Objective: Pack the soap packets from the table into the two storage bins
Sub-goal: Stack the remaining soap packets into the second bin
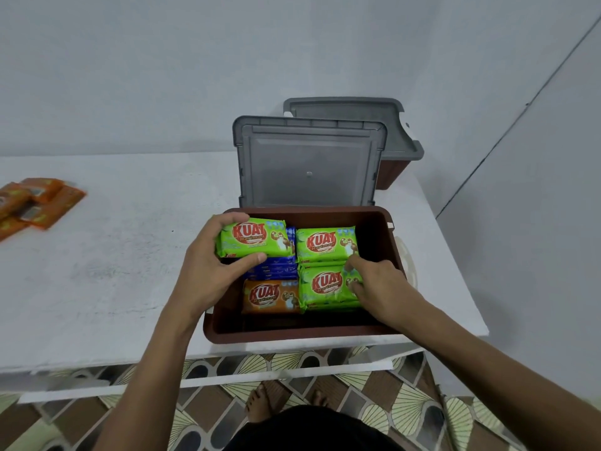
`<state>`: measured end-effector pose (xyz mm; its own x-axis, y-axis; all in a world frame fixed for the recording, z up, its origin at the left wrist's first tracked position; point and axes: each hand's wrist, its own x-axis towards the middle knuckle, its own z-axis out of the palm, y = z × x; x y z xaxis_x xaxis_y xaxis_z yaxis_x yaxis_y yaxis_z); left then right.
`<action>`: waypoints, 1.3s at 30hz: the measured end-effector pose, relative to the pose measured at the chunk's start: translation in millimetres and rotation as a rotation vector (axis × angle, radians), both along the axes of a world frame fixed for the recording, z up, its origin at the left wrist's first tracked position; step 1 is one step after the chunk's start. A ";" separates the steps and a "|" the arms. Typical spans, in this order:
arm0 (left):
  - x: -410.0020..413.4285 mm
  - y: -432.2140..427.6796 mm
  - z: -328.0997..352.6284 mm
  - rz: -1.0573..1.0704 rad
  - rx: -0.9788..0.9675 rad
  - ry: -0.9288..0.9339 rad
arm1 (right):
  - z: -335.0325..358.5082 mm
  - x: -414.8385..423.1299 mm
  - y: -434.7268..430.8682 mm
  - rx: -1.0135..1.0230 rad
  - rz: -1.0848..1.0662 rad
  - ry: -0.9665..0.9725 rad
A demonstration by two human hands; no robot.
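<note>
Soap packets (327, 247) labelled "KUAT".

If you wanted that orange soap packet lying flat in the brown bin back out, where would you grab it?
Probably from above, by the near long edge of the flat rectangular orange soap packet. It lies label up in the brown plastic bin; blue soap packets crowd its far edge and stacked green soap packets its right end, while bare bin floor shows in front.

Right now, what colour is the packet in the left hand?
The packet is green with red lettering, clearest in the head view.
</note>
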<state>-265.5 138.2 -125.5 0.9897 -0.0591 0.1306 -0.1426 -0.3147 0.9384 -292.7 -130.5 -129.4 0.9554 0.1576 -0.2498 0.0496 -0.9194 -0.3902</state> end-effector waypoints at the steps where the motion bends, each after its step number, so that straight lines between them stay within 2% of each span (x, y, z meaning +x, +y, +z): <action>1: -0.2 -1.5 -0.5 -0.013 -0.002 0.002 | 0.2 0.6 -0.3 -0.031 0.012 -0.006; 3: -0.7 -4.5 -0.4 -0.043 -0.010 0.005 | 3.2 3.6 -0.6 -0.104 0.032 -0.062; 5: -1.3 -6.9 0.7 -0.062 -0.013 0.007 | 11.3 9.3 2.5 -0.090 -0.002 -0.173; 8: -1.7 -9.3 4.9 -0.064 -0.048 0.032 | 24.6 18.4 13.1 0.186 -0.030 -0.277; 10: -2.3 -11.5 8.2 -0.073 -0.077 0.036 | 30.4 24.2 21.5 0.453 -0.028 -0.198; 14: -3.5 -18.6 13.4 -0.104 -0.129 0.040 | 36.7 26.7 37.5 0.961 -0.097 0.103; 19: -2.4 -21.5 12.3 -0.163 -0.086 0.048 | 38.8 24.7 38.8 1.249 -0.247 0.229; 23: 1.9 -10.5 8.3 -0.234 0.042 0.048 | 40.3 20.4 19.7 1.240 -0.256 0.220; 28: 3.3 1.0 4.2 -0.111 0.229 -0.053 | 39.9 14.4 -11.8 1.065 -0.279 0.173; 32: 7.4 6.9 -6.3 -0.028 0.393 -0.149 | 34.9 8.8 -24.9 0.976 -0.282 0.229; 39: 5.2 6.3 -20.8 0.030 0.487 -0.140 | 22.3 6.1 -18.7 0.776 -0.279 0.225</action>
